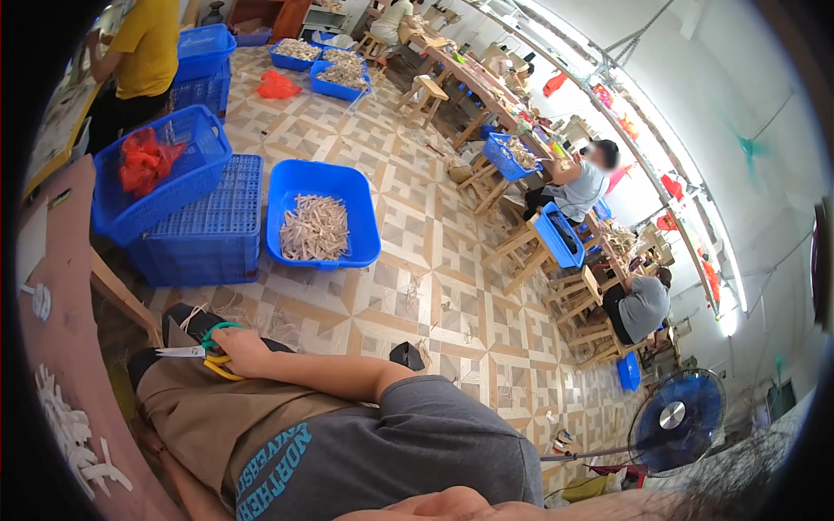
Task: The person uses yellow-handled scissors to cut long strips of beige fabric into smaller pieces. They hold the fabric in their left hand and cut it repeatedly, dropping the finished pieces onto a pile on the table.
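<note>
The right grip (248,352) clasps scissors (200,352) over the lap (178,382), perhaps for support, the bench's (76,286) pale strips (74,434) at eight o'clock; the left grip's (148,434) hold I can't tell.

Over the beige-and-grey patterned floor (426,304), a hand could pass right of the deep blue plastic tub (363,200). Beyond the right hand (247,352), that tub and the blue lattice-sided plastic crate (201,262) stand in the way. Leftward, steel-bladed scissors with green and yellow handles (179,352) and a slanting wooden bar (124,291) obstruct the low route toward the reddish-brown tabletop (74,260).
</note>
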